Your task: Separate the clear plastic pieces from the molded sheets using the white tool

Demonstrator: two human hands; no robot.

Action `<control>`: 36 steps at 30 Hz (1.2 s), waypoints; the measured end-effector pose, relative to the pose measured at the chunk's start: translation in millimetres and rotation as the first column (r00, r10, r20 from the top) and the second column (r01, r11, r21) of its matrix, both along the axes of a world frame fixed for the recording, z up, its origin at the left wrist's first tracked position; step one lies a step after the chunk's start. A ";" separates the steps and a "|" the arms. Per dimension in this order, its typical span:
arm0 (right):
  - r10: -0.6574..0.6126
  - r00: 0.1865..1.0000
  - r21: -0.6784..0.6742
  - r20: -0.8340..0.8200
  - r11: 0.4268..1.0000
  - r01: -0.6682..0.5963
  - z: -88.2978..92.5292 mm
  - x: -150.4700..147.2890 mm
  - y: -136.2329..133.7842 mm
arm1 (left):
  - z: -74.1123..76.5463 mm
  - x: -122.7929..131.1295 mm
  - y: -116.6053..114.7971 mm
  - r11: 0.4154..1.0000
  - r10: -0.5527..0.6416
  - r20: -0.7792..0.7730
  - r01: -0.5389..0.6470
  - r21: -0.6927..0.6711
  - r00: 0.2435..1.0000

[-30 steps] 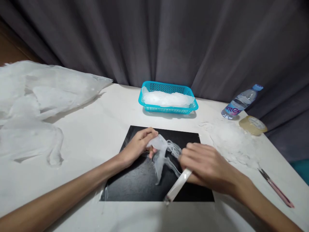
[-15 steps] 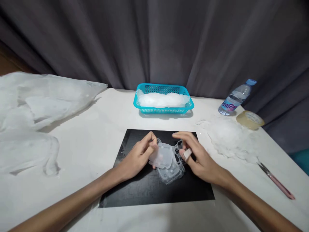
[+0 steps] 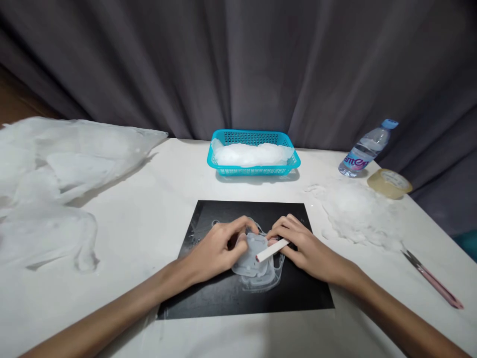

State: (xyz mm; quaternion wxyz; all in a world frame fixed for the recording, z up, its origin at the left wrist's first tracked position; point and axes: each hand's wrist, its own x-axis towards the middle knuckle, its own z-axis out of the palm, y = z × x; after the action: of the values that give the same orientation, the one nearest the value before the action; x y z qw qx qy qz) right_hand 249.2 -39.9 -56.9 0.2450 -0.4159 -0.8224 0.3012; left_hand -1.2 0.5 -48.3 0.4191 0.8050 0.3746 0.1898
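On a black mat (image 3: 208,298) lie several clear, frosted plastic pieces with thin loops of plastic trim around them. My left hand (image 3: 223,246) pinches the edge of the top plastic piece (image 3: 249,256), a flat rounded square, between thumb and fingers. My right hand (image 3: 303,243) rests at the other side of the pieces, its fingers curled around a narrow white stick (image 3: 272,251) with a reddish end. The stick points left across the plastic piece. Beneath it, more plastic pieces (image 3: 261,283) are partly hidden by the top one and by my hands.
A blue basket (image 3: 253,171) holding white plastic stands at the back. A large plastic bag (image 3: 85,154) covers the left side. At right are a water bottle (image 3: 363,151), a tape roll (image 3: 389,183), loose clear scraps (image 3: 357,214) and pink-handled scissors (image 3: 434,281).
My right hand has come left and down onto the plastic pieces, and the white stick now lies across them. The top piece has shifted lower and flatter over the stack.
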 end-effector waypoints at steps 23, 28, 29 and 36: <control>-0.046 0.976 0.615 0.214 0.783 -0.098 -3.4 -16.4 -11.9 | 7.9 2.1 9.1 0.988 -0.127 0.035 0.129 -0.079 0.991; -0.062 0.995 0.643 0.073 0.766 0.001 0.4 -12.5 -16.2 | 1.2 -17.8 46.4 0.957 0.261 0.150 -0.235 -0.172 0.954; -0.084 0.995 0.626 0.045 0.779 0.037 0.0 -12.0 -16.2 | 4.1 -22.2 51.5 0.953 0.263 0.157 -0.230 -0.197 0.952; -0.169 0.984 0.589 0.053 0.801 0.106 -7.3 -9.0 -12.6 | 38.8 -25.8 43.3 0.928 0.111 0.279 0.001 -0.374 0.954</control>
State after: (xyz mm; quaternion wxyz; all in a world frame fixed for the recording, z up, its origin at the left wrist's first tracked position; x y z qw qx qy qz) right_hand 240.2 -52.5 -64.2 0.3395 -0.3937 -0.8542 -0.0062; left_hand -27.0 43.8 -9.5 0.6086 0.6633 0.3595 0.2457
